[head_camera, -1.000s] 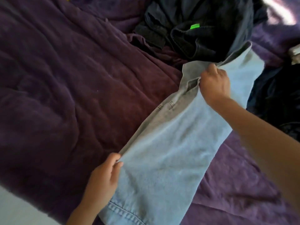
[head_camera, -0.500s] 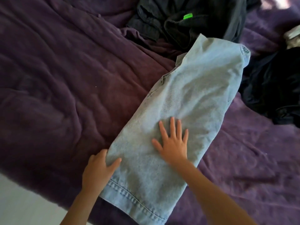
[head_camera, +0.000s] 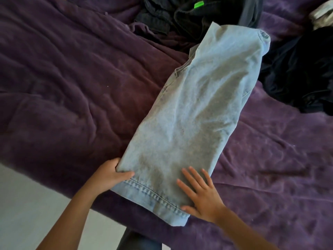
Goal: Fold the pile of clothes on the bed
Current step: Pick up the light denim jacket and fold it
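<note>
I see the folded light-blue jeans (head_camera: 194,114) lying lengthwise on the purple bed cover (head_camera: 72,87), with the stitched hem end nearest me at the bed's edge.

- Left hand (head_camera: 110,175): the grip holds the jeans' left edge just above the hem. The thumb lies on top; the fingers are tucked under the denim and hidden.
- Right hand (head_camera: 201,195): the grip is wide, with the fingers straight and spread and the palm flat on the hem's right corner.

The far end of the jeans reaches the dark clothes pile (head_camera: 162,20). I cannot tell whether it rests on the pile. The top edge cuts off the pile, and only a green tag (head_camera: 198,4) stands out; I cannot separate the individual garments. A second dark heap (head_camera: 302,73) lies right of the jeans and is cut off at the frame edge. A pale object (head_camera: 324,13) in the top right corner is cropped and I cannot identify it. I cannot count the layers under the jeans' top face.
</note>
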`<state>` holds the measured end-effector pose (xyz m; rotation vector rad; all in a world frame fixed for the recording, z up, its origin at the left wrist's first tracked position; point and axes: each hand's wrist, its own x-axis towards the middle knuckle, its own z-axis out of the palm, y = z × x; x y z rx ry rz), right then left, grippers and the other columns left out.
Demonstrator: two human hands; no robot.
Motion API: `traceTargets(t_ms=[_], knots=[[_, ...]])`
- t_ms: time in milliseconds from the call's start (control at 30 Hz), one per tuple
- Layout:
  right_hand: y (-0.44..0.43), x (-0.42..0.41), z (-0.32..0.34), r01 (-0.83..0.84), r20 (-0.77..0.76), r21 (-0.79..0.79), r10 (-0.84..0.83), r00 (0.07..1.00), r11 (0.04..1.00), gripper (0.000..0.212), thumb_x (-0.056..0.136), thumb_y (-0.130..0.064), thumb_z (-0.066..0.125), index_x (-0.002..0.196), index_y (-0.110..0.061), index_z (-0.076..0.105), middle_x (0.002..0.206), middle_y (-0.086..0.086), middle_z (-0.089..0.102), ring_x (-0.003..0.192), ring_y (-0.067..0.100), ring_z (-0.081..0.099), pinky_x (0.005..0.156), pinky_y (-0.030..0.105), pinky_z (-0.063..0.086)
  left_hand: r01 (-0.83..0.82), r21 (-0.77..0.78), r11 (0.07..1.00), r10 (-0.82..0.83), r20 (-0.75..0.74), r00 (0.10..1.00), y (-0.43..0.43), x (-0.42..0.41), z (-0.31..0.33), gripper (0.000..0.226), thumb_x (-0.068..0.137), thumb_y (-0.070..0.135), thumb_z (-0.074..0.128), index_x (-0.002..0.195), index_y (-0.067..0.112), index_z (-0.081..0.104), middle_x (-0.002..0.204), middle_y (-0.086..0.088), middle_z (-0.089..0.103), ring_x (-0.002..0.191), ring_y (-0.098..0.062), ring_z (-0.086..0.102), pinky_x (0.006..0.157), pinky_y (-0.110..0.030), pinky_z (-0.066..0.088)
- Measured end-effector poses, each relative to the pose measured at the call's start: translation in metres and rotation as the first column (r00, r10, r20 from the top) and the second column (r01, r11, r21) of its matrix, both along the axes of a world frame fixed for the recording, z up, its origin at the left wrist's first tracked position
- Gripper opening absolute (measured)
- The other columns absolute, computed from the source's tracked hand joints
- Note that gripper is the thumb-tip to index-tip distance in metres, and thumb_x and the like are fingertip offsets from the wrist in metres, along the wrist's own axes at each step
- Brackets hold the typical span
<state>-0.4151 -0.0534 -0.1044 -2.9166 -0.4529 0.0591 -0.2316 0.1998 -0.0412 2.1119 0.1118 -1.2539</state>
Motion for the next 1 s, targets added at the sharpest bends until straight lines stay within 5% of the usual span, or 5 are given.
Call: traceTargets(t_ms=[267,467,767,900,1000], knots=[[-0.032,-0.018,-0.01,-0.201,-0.068,-0.23,0.19,0.979,0.952,0.121,0.061,-0.032,0.078,0.15,-0.022,-0.003,0.156,0.018,-0.002,0.143,0.034,0.003,0.113,0.045,0.007,-0.16,-0.047,0.986,0.161,0.003,0.987,0.0,-0.011,0.01,0.019,0.079,0.011,0.072,0.092,0.019,0.061,0.09,-0.001,0.069,0.086,-0.016,0.065,0.069,-0.025,0.049],[-0.035,-0.005,-0.002,-0.01,0.131,-0.012,0.012,0.991,1.0,0.038,0.099,-0.012,0.032,0.135,-0.018,0.041,0.116,0.0,0.067,0.119,0.025,0.052,0.113,0.039,0.017,-0.506,-0.116,0.855,0.493,-0.122,0.862,-0.008,-0.015,0.022,0.006,0.085,0.006,0.061,0.091,0.007,0.063,0.082,-0.011,0.065,0.074,-0.024,0.062,0.067,-0.035,0.049],[-0.055,0.01,0.039,0.074,0.239,0.261,-0.138,0.961,0.963,0.038,0.101,-0.02,0.029,0.093,-0.013,0.065,0.084,0.002,0.071,0.08,0.018,0.066,0.081,0.033,0.05,-0.705,-0.277,0.653,0.697,-0.145,0.703,-0.051,0.011,0.072,0.021,0.088,0.006,0.052,0.082,0.024,0.061,0.074,0.003,0.059,0.063,-0.009,0.056,0.05,-0.018,0.045],[-0.082,0.038,0.084,0.344,0.151,0.5,-0.471,0.869,0.795,0.018,0.094,-0.023,0.043,0.094,-0.017,0.06,0.085,-0.002,0.069,0.081,0.013,0.055,0.071,0.021,0.041,-0.607,-0.467,0.643,0.648,-0.091,0.756,-0.116,0.067,0.125,0.018,0.087,0.008,0.057,0.087,0.026,0.061,0.069,0.006,0.059,0.061,-0.005,0.054,0.042,-0.013,0.045],[-0.121,0.082,0.132,0.601,-0.088,0.656,-0.745,0.661,0.456,0.018,0.085,-0.009,0.057,0.077,-0.026,0.055,0.076,-0.023,0.059,0.072,-0.01,0.055,0.065,0.009,0.038,-0.504,-0.611,0.61,0.583,-0.084,0.808,-0.199,0.121,0.168,0.018,0.089,0.012,0.056,0.074,0.021,0.057,0.059,0.003,0.058,0.051,-0.004,0.057,0.044,-0.017,0.047]])
